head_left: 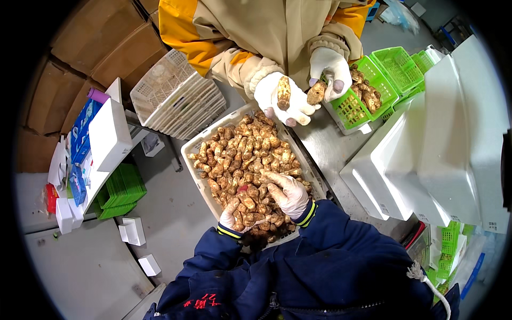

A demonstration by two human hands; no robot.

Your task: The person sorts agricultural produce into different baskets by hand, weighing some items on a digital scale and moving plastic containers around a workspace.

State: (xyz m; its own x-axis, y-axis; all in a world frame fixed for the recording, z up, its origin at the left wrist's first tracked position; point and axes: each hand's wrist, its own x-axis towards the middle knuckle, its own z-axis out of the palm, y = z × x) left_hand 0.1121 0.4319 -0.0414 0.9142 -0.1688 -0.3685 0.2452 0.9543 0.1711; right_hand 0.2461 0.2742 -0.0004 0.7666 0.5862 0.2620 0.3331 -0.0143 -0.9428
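A white perforated crate (198, 180) is heaped with stubby brown mushrooms (242, 143). At its near side my gloved left hand (228, 217) cups several mushrooms, the thumb up at the edge and the fingers partly hidden under them. My gloved right hand (290, 196) lies over the heap with its fingers stretched out and apart, touching the mushrooms beneath. Across the crate stands another person in a beige and orange jacket. One white-gloved hand (277, 98) of theirs has a mushroom lying on its palm, and their other hand (332, 72) pinches another mushroom (317, 93).
Green baskets (368, 114), one with mushrooms inside, stand on the metal table (325, 144) to the right. White foam boxes (394, 154) crowd the right side. Stacked white crates (170, 96), cardboard boxes (101, 37) and a stack of green baskets (121, 186) are at left.
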